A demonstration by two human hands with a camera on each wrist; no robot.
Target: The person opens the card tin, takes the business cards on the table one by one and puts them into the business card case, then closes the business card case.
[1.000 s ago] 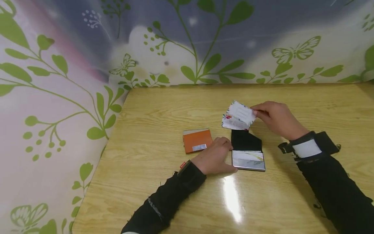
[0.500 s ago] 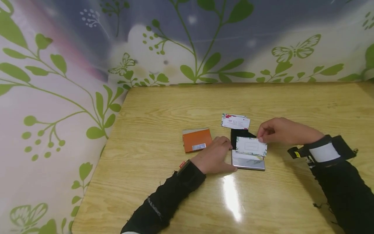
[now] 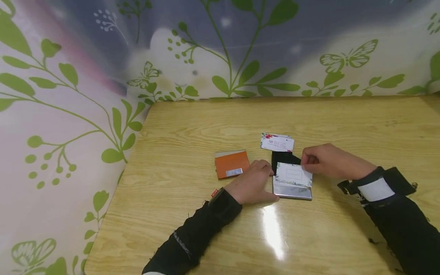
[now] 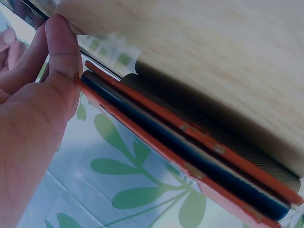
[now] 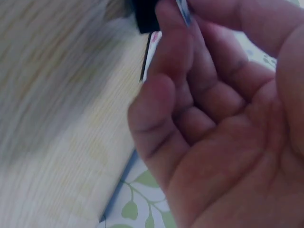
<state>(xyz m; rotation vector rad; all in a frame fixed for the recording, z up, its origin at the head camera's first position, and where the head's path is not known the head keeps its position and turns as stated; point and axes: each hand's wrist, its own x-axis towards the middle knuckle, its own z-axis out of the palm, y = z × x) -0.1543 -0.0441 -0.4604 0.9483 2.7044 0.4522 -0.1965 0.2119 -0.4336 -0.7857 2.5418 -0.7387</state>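
Wooden table [image 3: 192,126] | right hand [image 3: 326,160] pinches card [image 3: 293,175] over open case [image 3: 291,183] | left hand [image 3: 252,183] steadies case

Black sleeves [image 3: 402,225], white-patched wrist strap [image 3: 376,187].

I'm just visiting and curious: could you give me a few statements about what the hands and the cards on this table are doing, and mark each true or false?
1. The right hand pinches a white card over the open silver case. True.
2. The orange case lies right of the silver case. False: it lies left.
3. The left hand rests beside the silver case. True.
4. No card lies on the table. False: a flowered card lies beyond the case.
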